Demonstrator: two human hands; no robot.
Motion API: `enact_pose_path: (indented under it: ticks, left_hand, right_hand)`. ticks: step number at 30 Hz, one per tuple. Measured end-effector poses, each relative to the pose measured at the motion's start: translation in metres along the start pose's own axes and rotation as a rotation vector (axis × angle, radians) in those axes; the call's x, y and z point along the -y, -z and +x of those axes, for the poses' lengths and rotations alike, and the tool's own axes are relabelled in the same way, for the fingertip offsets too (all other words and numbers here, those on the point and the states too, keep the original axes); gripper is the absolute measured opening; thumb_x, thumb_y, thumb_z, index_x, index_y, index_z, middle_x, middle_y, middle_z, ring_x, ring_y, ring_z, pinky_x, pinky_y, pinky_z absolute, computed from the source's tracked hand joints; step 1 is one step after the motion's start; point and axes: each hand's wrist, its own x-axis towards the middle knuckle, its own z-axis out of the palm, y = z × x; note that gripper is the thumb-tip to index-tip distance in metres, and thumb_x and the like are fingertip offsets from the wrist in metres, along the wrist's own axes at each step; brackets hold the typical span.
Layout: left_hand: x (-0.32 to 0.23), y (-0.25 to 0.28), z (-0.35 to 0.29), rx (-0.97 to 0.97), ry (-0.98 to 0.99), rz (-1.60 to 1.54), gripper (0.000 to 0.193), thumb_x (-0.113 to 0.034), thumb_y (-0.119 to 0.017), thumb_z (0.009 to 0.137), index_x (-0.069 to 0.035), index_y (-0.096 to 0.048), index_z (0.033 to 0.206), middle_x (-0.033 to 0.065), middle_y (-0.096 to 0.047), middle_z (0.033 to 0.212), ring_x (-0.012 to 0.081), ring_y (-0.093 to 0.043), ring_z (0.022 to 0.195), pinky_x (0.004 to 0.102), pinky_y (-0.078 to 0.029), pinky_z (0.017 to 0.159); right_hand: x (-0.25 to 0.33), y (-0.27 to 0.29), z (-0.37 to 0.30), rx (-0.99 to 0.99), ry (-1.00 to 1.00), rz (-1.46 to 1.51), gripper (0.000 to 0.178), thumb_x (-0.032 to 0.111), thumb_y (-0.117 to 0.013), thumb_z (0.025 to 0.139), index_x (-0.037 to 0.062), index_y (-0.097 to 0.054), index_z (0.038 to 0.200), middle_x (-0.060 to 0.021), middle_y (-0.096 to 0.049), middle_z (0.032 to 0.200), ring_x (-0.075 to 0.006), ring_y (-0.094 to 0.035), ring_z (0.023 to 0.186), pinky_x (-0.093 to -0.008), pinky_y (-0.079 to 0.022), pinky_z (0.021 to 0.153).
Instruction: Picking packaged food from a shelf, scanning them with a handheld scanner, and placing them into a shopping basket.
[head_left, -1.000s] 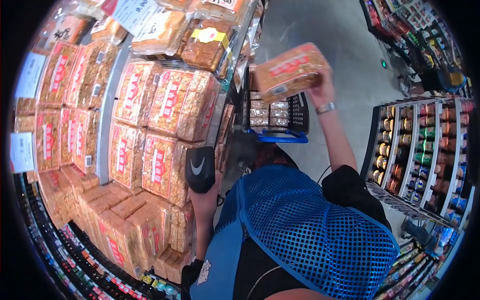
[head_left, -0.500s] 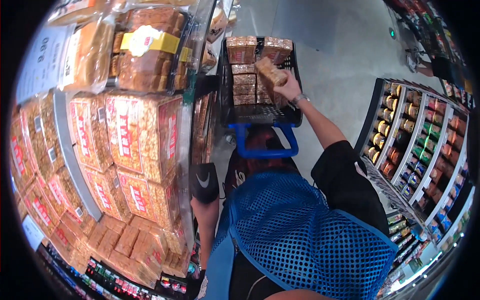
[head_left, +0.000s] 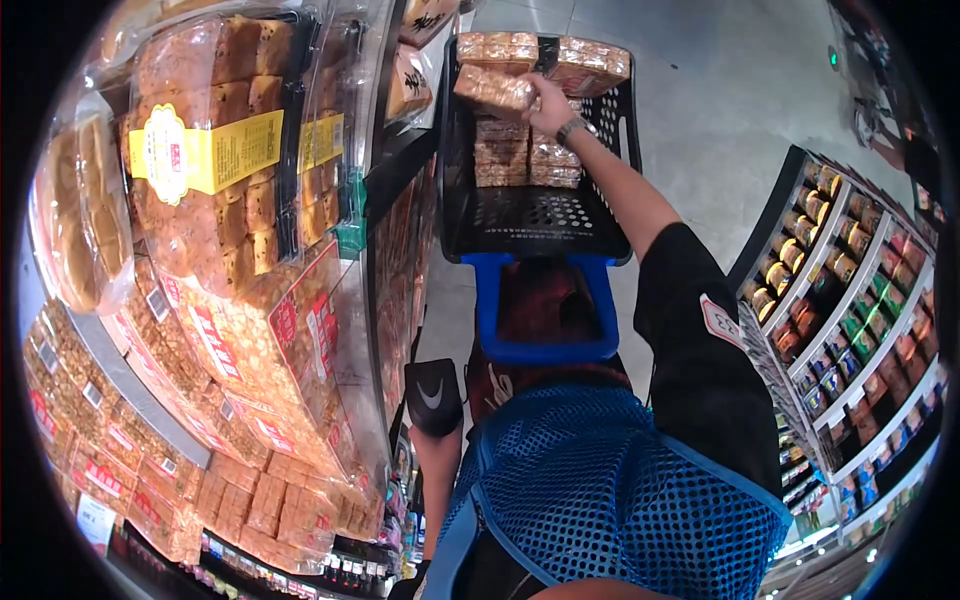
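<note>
My right hand (head_left: 548, 108), with a watch on its wrist, grips one end of a clear-wrapped block of golden-brown puffed snack (head_left: 497, 90). The block is tilted above the far left part of a black shopping cart basket (head_left: 535, 215). Similar wrapped snack blocks (head_left: 502, 150) are stacked beneath it inside. Two larger snack packs, a left one (head_left: 497, 48) and a right one (head_left: 590, 65), stand at the far end. My left hand (head_left: 440, 438) hangs low beside the shelf, next to a black item with a pale curved mark (head_left: 433, 395); its fingers are hidden.
Close on the left, a shelf holds large snack packs (head_left: 240, 340), a packaged sliced loaf (head_left: 220, 100) and bagged bread (head_left: 85, 205). The cart's blue handle (head_left: 550, 352) is right before me. A rack of tubs and bags (head_left: 845, 300) stands right, beside the grey floor (head_left: 700, 130).
My right hand has carried the wrapped snack block leftward, across the cart's far end. In the view, the cart looks larger and the shelf's goods have shifted.
</note>
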Motion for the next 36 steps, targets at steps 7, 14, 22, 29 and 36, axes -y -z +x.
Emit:
enact_pose_path:
  ticks: [7, 14, 22, 29, 36]
  left_hand:
    - [-0.003, 0.005, -0.003, -0.06, 0.128, -0.004, 0.025, -0.013, -0.075, 0.086, -0.002, -0.066, 0.107, -0.0001, -0.063, 0.078, 0.0064, -0.055, 0.066, 0.0242, -0.044, 0.059]
    - [0.008, 0.011, 0.008, 0.13, 0.103, -0.045, 0.046, -0.019, -0.077, 0.072, -0.002, -0.064, 0.113, 0.0207, -0.071, 0.096, 0.0356, -0.071, 0.094, 0.0403, -0.054, 0.083]
    - [-0.004, 0.038, -0.002, 0.071, -0.082, -0.139, 0.059, -0.021, -0.076, 0.077, -0.007, -0.056, 0.13, 0.0204, -0.069, 0.112, 0.0382, -0.066, 0.106, 0.0427, -0.052, 0.091]
    - [0.013, 0.07, -0.023, -0.01, -0.228, -0.188, 0.058, -0.026, -0.078, 0.076, -0.007, -0.058, 0.128, 0.0173, -0.07, 0.111, 0.0305, -0.069, 0.103, 0.0409, -0.053, 0.089]
    - [0.053, 0.111, -0.069, -0.228, -0.199, -0.345, 0.053, -0.027, -0.081, 0.078, -0.008, -0.061, 0.124, 0.0121, -0.072, 0.083, 0.0213, -0.072, 0.075, 0.0373, -0.057, 0.072]
  right_hand:
    - [0.015, -0.063, 0.019, -0.185, -0.51, -0.022, 0.084, 0.018, -0.075, 0.071, 0.0097, -0.035, 0.144, -0.0232, -0.063, 0.117, -0.0388, -0.063, 0.107, -0.0433, -0.05, 0.096]
    - [-0.105, -0.026, 0.009, 0.117, 0.032, -0.594, 0.055, 0.05, -0.044, 0.1, 0.0186, -0.047, 0.144, -0.0109, -0.055, 0.14, -0.0251, -0.053, 0.126, -0.0432, -0.038, 0.11]
    - [0.008, -0.047, -0.134, 0.163, -0.257, 0.199, 0.05, 0.005, -0.073, 0.08, 0.002, -0.051, 0.125, -0.0086, -0.06, 0.103, -0.0174, -0.059, 0.089, -0.0312, -0.054, 0.075]
    - [0.378, 0.048, -0.194, 0.656, 0.259, 0.179, 0.015, 0.009, -0.067, 0.09, 0.0022, -0.067, 0.103, -0.0042, -0.069, 0.091, -0.0103, -0.066, 0.085, -0.027, -0.054, 0.076]
    - [0.699, -0.03, -0.179, 0.267, 1.384, -0.156, 0.038, 0.024, -0.071, 0.082, 0.0058, -0.06, 0.113, -0.0148, -0.062, 0.109, -0.0333, -0.056, 0.105, -0.0413, -0.043, 0.095]
